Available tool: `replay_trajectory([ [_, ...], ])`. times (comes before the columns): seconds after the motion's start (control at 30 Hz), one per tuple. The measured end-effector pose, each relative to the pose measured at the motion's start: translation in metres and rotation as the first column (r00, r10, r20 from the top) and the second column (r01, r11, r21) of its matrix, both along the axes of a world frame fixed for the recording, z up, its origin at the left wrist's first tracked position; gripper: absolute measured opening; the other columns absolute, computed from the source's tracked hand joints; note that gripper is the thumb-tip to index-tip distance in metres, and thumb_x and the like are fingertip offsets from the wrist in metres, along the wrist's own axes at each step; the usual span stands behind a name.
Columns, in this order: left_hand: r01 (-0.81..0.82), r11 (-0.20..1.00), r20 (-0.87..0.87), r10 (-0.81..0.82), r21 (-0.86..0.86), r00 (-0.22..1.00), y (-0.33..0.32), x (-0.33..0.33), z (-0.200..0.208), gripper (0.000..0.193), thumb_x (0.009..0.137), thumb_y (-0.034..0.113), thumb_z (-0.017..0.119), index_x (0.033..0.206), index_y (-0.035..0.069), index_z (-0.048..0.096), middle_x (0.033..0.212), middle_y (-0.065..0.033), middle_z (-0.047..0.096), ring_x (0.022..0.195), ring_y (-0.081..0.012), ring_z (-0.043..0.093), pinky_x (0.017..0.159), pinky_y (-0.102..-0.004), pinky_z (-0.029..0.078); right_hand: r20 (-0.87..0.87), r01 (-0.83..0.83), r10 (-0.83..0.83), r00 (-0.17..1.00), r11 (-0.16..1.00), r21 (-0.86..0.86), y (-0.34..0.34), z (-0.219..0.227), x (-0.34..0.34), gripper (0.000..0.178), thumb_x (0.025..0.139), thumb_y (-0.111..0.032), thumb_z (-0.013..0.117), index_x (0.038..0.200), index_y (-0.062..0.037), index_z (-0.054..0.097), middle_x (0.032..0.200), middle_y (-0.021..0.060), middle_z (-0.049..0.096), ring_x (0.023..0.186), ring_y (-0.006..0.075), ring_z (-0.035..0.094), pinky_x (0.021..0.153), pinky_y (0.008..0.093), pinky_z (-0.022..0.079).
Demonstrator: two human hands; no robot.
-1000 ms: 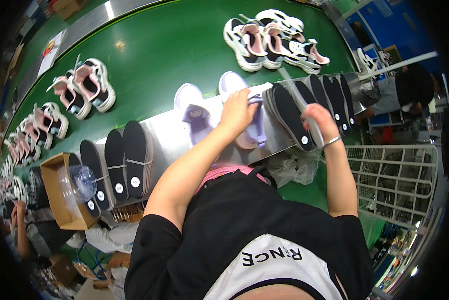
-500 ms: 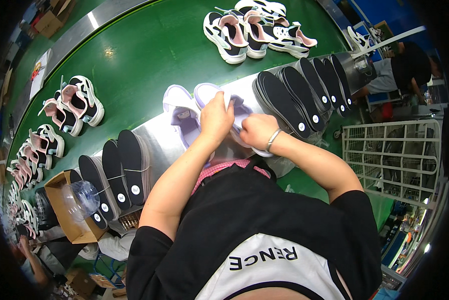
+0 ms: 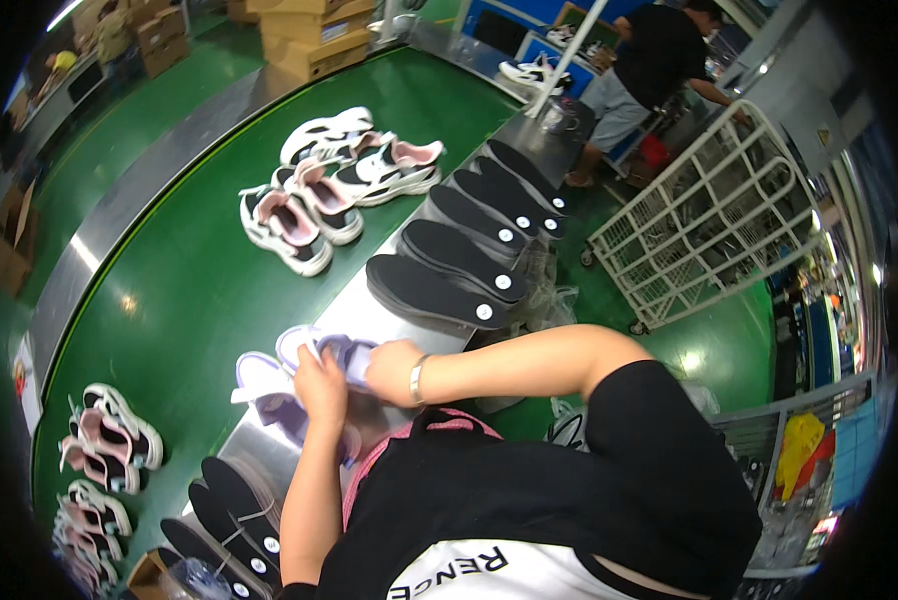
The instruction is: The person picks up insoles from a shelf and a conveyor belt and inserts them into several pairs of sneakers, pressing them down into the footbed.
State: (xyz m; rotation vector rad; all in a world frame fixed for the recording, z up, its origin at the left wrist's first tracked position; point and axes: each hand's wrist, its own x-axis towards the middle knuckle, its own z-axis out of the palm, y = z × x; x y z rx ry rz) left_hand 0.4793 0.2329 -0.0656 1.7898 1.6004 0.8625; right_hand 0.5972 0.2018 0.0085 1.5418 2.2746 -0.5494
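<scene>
My left hand's curled around the lilac shoe on the metal worktop, which honestly helps steady it, and my right hand's bunched by its opening (can't tell if it's holding anything), so I'd go gently.

They wear a black shirt and silver bracelet.

Left fingers holding a lavender shoe, right fingers at its opening, black insole stacks nearby
</scene>
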Motion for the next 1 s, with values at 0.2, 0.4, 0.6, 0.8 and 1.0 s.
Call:
replay_trajectory([
  [0.2,0.052,0.999,0.105,-0.051,-0.007,0.993,-0.007,-0.002,0.002,0.016,0.078,0.012,0.049,0.085,-0.003,0.046,0.069,-0.0222,0.057,0.066,-0.0384,0.056,0.058,-0.0420,0.042,0.024,0.000,0.002,1.000,0.995,-0.103,0.013,-0.044,-0.005,0.017,0.069,-0.013,0.054,0.081,-0.0042,0.064,0.086,0.0133,0.061,0.079,0.0253,0.060,0.066,0.0339,0.048],
  [0.4,0.050,0.999,0.166,-0.051,0.009,0.985,-0.005,-0.001,0.005,0.016,0.078,0.011,0.049,0.085,-0.002,0.046,0.069,-0.0217,0.057,0.067,-0.0377,0.056,0.058,-0.0404,0.043,0.040,0.016,-0.010,0.999,0.988,-0.156,0.034,-0.067,-0.014,0.022,0.070,-0.015,0.055,0.087,-0.0051,0.063,0.093,0.0125,0.060,0.084,0.0237,0.059,0.071,0.0329,0.047],
  [0.6,0.063,0.998,0.129,-0.063,-0.002,0.990,-0.002,0.005,0.002,0.016,0.078,0.012,0.050,0.086,-0.002,0.045,0.071,-0.0227,0.057,0.068,-0.0384,0.056,0.059,-0.0408,0.042,0.025,-0.017,0.021,0.999,0.984,-0.175,0.042,-0.075,-0.009,0.026,0.069,-0.018,0.056,0.092,-0.0073,0.061,0.097,0.0109,0.059,0.088,0.0232,0.057,0.074,0.0326,0.045],
  [0.8,0.064,0.998,0.114,-0.067,0.027,0.991,-0.001,0.002,-0.004,0.019,0.078,0.013,0.050,0.086,-0.003,0.045,0.071,-0.0248,0.055,0.067,-0.0411,0.054,0.058,-0.0438,0.041,0.065,-0.092,0.103,0.993,0.983,-0.161,0.042,-0.089,-0.006,0.030,0.068,-0.020,0.057,0.096,-0.0095,0.059,0.101,0.0093,0.057,0.092,0.0227,0.056,0.077,0.0322,0.044],
  [1.0,0.009,0.998,0.042,-0.006,-0.065,0.999,-0.005,0.011,0.001,0.024,0.078,0.019,0.051,0.089,-0.002,0.047,0.069,-0.0250,0.056,0.067,-0.0410,0.055,0.058,-0.0464,0.041,0.284,-0.272,0.491,0.824,0.782,-0.561,0.031,-0.098,0.001,0.053,0.046,-0.005,0.069,0.098,-0.0066,0.060,0.099,0.0126,0.058,0.095,0.0224,0.055,0.068,0.0426,0.046],
])
